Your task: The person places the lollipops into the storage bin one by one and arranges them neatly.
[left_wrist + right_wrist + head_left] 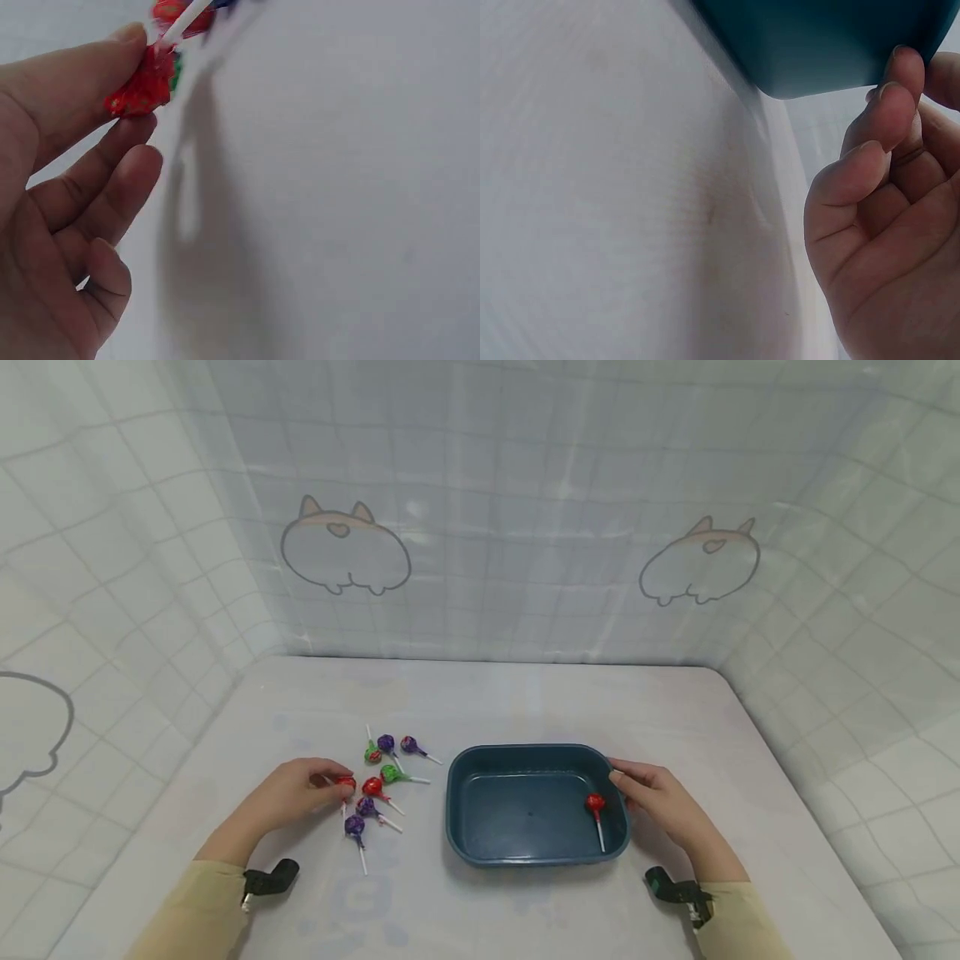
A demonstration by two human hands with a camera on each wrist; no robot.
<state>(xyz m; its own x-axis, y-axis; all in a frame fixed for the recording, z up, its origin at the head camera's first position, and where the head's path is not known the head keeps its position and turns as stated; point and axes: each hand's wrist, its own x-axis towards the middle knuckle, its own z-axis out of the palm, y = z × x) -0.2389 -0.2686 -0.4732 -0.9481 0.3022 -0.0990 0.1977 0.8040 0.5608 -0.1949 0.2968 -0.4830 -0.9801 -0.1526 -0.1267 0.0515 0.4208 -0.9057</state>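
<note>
My left hand (302,792) pinches a red-wrapped lollipop (144,86) by its head between thumb and fingertips, with the white stick pointing away from the palm in the left wrist view. Just right of this hand lies a loose group of lollipops: a red one (372,787), purple ones (355,825) and green ones (391,773). With my right hand (660,799) I grip the right rim of a dark blue rectangular tray (462,852), thumb over the edge and fingers against the outer wall. Inside the tray, near its right end, one red lollipop (595,802) lies with its stick toward me.
Everything stands on a white table (540,702). Behind and at both sides hang pale grid-patterned curtains (495,527) with cartoon drawings. A small black wrist camera (272,878) sits at the left cuff, another black camera (671,889) at the right.
</note>
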